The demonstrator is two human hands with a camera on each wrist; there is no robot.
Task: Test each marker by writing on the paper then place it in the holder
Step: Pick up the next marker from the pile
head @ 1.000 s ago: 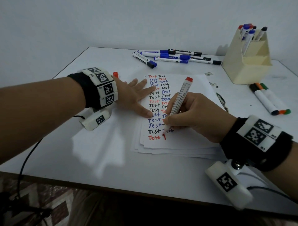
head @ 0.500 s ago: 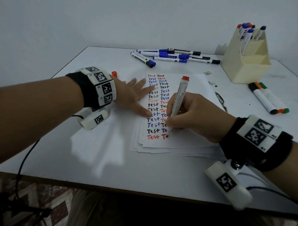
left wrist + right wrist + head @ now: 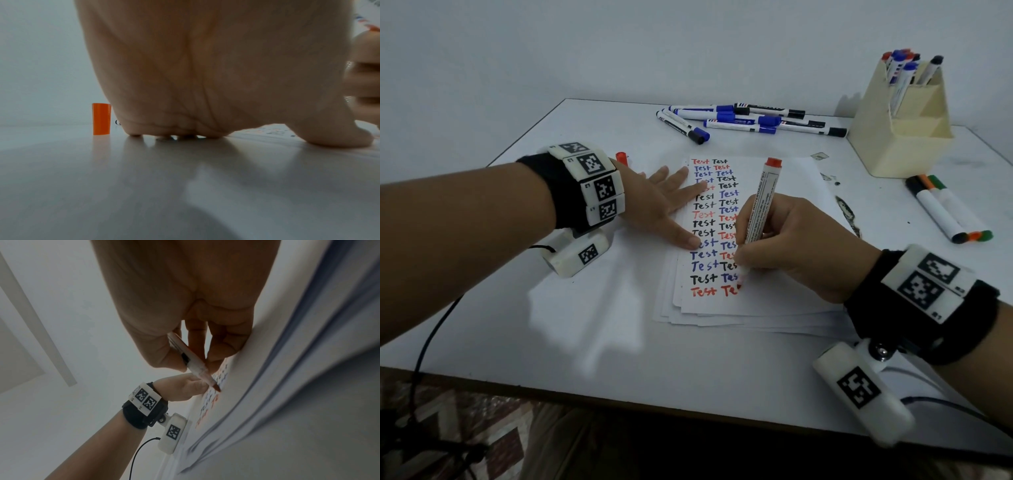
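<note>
Writing on the top sheet of a paper stack (image 3: 784, 192), the right hand (image 3: 791, 246) holds a red whiteboard marker (image 3: 760, 212) in a pen-style grip: thumb and forefinger are clamped on the lower barrel, the remaining fingers (image 3: 226, 340) curl beneath, and the side of the hand rests on the sheet. The marker leans away from the person, its red end cap uppermost and its tip touching the paper at the bottom row of the right-hand column, where a red "Te" stands beside a finished red "Test". The right forearm enters from the lower right, its wrist wrapped in a black band with white coded tags. The left hand (image 3: 661, 202) lies palm down with fingers straight and spread, holding nothing; its fingertips and thumb press on the left edge of the sheet, while the wrist camera rests on the white bench (image 3: 592, 342). Behind the left hand a red marker cap (image 3: 101, 119) stands upright on the bench. At the far edge lies a loose cluster of blue and black markers (image 3: 750, 120). A cream holder (image 3: 900, 137) stands at the far right, with several markers upright in its tallest rear compartment. Near the holder's front, three more markers (image 3: 948, 212), tipped black, orange and green, lie side by side.
</note>
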